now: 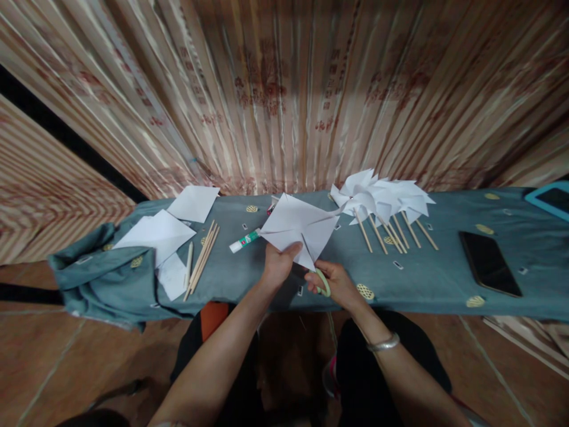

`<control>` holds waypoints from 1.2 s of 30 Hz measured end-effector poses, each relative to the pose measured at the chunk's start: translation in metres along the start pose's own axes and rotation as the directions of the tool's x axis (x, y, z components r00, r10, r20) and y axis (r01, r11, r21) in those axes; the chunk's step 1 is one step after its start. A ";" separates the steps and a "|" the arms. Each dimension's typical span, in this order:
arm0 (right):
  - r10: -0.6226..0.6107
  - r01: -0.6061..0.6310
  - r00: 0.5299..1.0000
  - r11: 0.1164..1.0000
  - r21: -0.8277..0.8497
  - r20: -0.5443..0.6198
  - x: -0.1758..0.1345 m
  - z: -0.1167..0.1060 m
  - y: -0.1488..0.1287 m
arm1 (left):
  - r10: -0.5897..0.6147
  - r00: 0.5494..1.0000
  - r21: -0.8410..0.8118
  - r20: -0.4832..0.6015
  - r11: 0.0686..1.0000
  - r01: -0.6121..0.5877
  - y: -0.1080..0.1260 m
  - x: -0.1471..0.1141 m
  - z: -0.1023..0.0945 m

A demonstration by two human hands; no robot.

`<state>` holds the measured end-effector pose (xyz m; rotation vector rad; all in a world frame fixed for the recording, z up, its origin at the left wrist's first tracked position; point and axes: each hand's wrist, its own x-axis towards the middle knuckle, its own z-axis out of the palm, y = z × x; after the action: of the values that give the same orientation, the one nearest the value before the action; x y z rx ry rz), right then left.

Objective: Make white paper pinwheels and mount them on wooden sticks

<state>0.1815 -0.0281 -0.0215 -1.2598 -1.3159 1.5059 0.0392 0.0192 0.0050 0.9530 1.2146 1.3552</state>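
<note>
A square sheet of white paper (299, 220), slit inward from its corners, is held up over the table's middle. My left hand (279, 264) pinches its near edge, thumb on top. Below the paper's near right corner, my right hand (331, 281) is closed round the pale green handles of a pair of scissors (322, 283). The blades are hidden behind the paper or too dim to make out. Just left of the paper lies a glue stick (244, 241) with a green label.
Several white paper pinwheels (382, 198) on wooden sticks lie right of centre. Blank paper sheets (155, 231), a bundle of sticks (203, 261) and a white pen-like item (189, 265) are at left. A black phone (489, 263) and a blue-edged device (551, 198) lie right.
</note>
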 end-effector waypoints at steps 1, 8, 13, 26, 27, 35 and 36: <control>-0.001 0.001 1.000 1.000 -0.001 -0.001 0.000 0.000 0.000 | -0.005 1.000 0.007 -0.004 1.000 0.005 -0.001 0.000 0.000; 0.013 -0.013 1.000 1.000 0.010 -0.007 0.002 0.002 -0.001 | -0.013 1.000 0.015 -0.018 1.000 0.013 -0.004 0.004 0.000; 0.021 -0.021 1.000 0.999 0.029 0.003 0.002 0.001 -0.002 | -0.021 1.000 0.018 -0.009 1.000 0.021 -0.001 0.001 0.001; 0.029 -0.029 1.000 0.998 0.052 0.005 0.002 0.001 0.001 | -0.008 1.000 0.017 -0.006 1.000 0.008 -0.002 0.002 0.001; 0.028 -0.028 1.000 0.998 0.050 0.007 0.002 0.000 0.002 | -0.006 1.000 0.011 -0.005 1.000 0.006 -0.002 0.003 0.001; 0.019 -0.019 1.000 1.000 0.024 -0.004 0.003 0.001 0.001 | -0.010 1.000 0.009 -0.006 1.000 0.010 -0.002 0.003 0.002; 0.020 -0.020 1.000 0.999 0.031 -0.008 0.003 0.002 0.001 | -0.010 1.000 0.011 -0.009 1.000 0.010 -0.002 0.003 0.002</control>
<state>0.1792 -0.0260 -0.0226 -1.2621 -1.2732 1.5278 0.0408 0.0221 0.0028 0.9482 1.2334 1.3476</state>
